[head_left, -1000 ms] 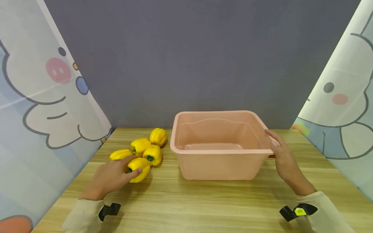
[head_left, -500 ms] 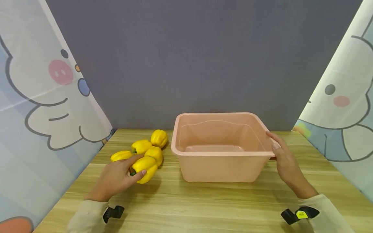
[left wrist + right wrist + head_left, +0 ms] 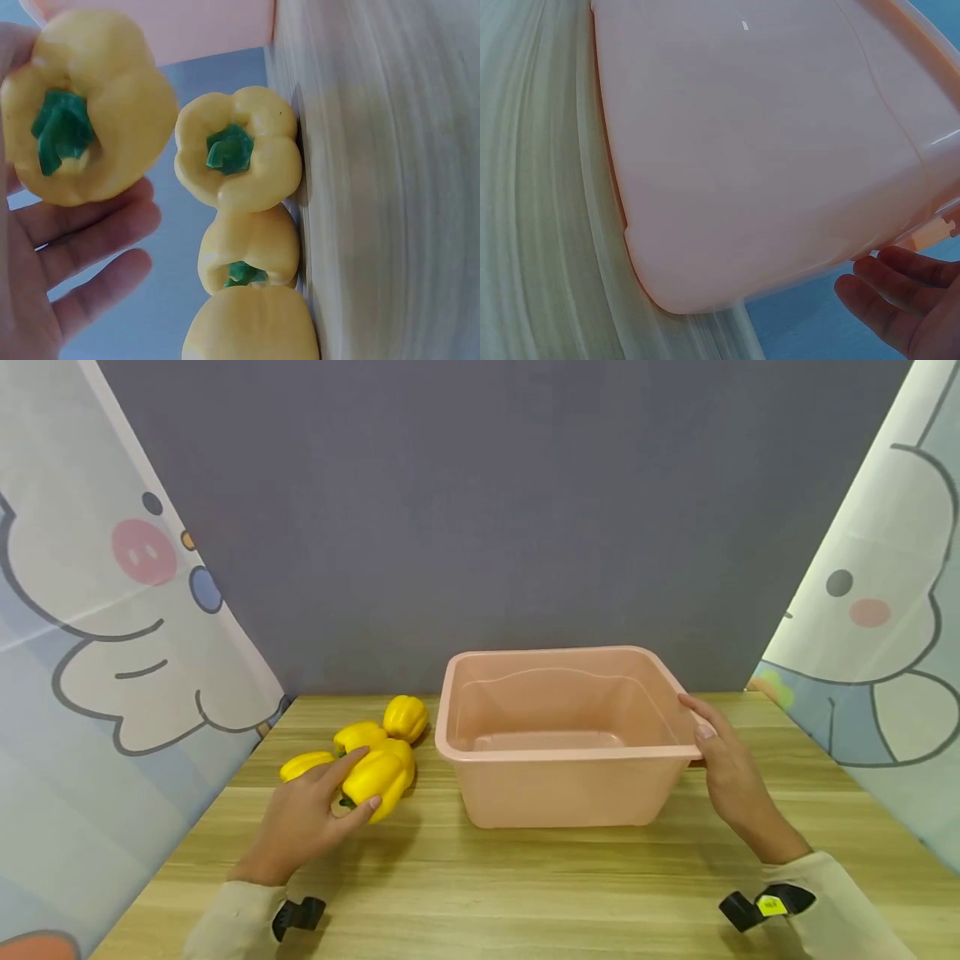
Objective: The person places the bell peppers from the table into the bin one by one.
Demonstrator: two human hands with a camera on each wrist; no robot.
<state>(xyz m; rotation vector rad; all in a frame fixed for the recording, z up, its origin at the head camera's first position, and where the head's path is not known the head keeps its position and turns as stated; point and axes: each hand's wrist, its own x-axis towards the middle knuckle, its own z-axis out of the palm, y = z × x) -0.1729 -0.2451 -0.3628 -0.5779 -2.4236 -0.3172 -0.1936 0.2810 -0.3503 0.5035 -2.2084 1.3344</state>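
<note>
I've got the left hand curled around a yellow pepper just left of the pink tub, right hand gripping the tub's right rim, so I'd lift clear of the other peppers and keep that rim steady.
</note>
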